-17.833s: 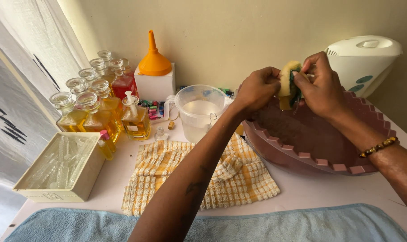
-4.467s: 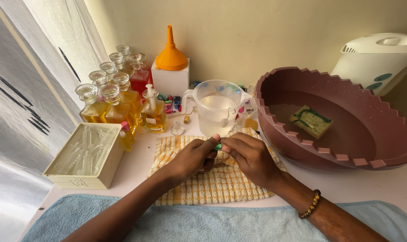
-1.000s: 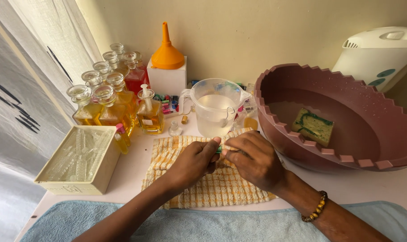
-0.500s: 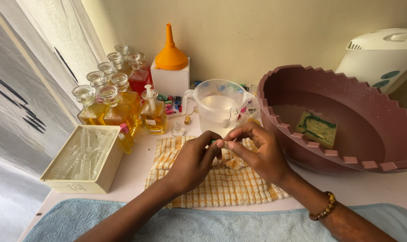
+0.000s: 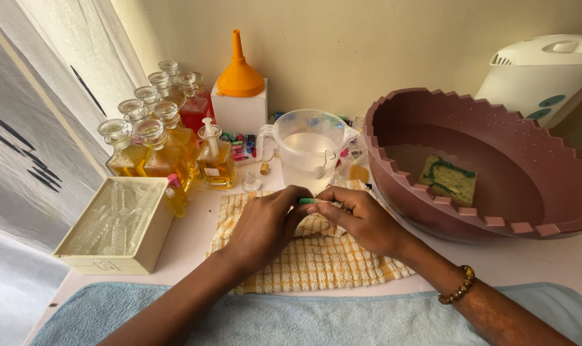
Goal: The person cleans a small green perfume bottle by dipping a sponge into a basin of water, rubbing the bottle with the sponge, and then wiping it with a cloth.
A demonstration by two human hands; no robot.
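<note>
Left hand [image 5: 265, 224] and right hand [image 5: 361, 221] pinch a small green-tipped vial [image 5: 309, 201], probably glass, over the yellow checked cloth [image 5: 323, 263], at 6 o'clock from the measuring jug [image 5: 310, 154].

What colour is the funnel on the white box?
Orange; the funnel shows best in the head view, atop the white box.

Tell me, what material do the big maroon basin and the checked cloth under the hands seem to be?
The basin looks like moulded plastic, matte to slightly glossy: even maroon colour, a notched rim, water droplets on its wall. The checked cloth looks like woven cotton, soft and matte: yellow and white with a ribbed texture, wrinkled by the hands.
</note>
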